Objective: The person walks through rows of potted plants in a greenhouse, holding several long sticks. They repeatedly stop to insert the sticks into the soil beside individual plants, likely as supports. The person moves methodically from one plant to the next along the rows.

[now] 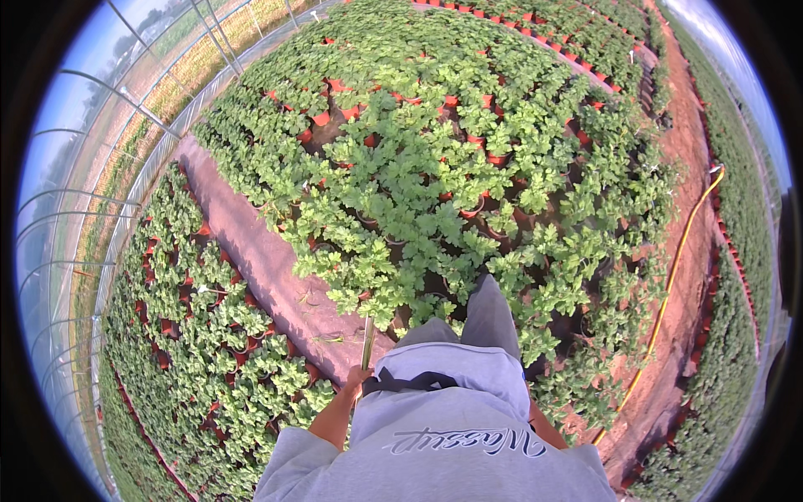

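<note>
My left hand (358,378) is at my left hip, closed around a thin pole (367,344). The pole runs forward and its far end goes in among the leaves. My right hand is out of view; only part of that forearm (544,427) shows beside my grey T-shirt (452,470). A black strap (411,381) crosses my waist. Before me spreads a dense bed of green potted plants (408,207) with lobed leaves, like chrysanthemums. Orange-red plastic pots (499,159) show in the gaps between them. My legs (489,307) stand among the foliage, with the feet mostly hidden.
A strip of ground-cover path (251,229) runs at left, with another bed of potted plants (207,351) beyond it. Metal greenhouse hoops (135,106) curve along the left side. On the right, a yellow hose or pole (671,282) lies along a bare dirt path (684,157).
</note>
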`<state>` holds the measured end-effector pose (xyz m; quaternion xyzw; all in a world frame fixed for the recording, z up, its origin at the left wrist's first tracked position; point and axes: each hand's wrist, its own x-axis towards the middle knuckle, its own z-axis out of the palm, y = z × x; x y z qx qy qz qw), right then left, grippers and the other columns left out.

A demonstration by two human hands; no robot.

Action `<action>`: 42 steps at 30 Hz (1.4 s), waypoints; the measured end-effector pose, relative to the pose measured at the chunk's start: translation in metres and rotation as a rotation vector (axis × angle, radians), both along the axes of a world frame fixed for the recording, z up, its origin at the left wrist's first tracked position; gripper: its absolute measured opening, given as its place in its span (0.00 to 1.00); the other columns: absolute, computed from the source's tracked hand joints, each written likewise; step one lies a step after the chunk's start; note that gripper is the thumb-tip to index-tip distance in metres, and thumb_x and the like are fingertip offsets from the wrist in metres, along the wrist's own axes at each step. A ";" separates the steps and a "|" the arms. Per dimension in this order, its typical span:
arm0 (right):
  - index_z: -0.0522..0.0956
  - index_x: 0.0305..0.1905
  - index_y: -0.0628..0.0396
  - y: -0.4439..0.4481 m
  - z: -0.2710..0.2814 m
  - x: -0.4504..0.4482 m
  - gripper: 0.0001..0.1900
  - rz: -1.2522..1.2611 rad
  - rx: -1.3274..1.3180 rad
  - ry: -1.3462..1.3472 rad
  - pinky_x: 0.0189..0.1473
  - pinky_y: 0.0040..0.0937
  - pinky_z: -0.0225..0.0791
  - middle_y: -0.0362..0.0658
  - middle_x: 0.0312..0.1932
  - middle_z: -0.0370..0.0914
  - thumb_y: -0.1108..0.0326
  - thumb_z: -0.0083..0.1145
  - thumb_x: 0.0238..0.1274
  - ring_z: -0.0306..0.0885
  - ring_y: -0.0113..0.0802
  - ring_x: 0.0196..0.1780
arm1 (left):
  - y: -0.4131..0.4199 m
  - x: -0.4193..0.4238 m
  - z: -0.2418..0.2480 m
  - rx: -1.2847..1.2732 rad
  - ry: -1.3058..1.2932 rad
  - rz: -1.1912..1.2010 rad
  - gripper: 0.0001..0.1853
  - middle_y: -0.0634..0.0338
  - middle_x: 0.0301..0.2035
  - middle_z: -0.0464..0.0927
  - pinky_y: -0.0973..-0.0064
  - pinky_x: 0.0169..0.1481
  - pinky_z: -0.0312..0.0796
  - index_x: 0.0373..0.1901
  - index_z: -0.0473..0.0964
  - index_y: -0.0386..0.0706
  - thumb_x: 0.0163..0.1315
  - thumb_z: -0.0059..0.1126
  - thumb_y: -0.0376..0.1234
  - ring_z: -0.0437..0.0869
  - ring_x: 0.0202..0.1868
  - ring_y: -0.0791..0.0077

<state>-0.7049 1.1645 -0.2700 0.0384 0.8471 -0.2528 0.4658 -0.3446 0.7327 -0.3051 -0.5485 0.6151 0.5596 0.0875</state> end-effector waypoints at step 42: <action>0.83 0.34 0.52 -0.016 0.024 0.015 0.11 0.032 0.025 0.014 0.31 0.40 0.74 0.41 0.28 0.80 0.63 0.50 0.62 0.82 0.39 0.30 | 0.040 0.036 0.016 0.218 -0.103 0.262 0.16 0.60 0.13 0.70 0.69 0.13 0.59 0.23 0.77 0.35 0.61 0.66 0.38 0.68 0.11 0.74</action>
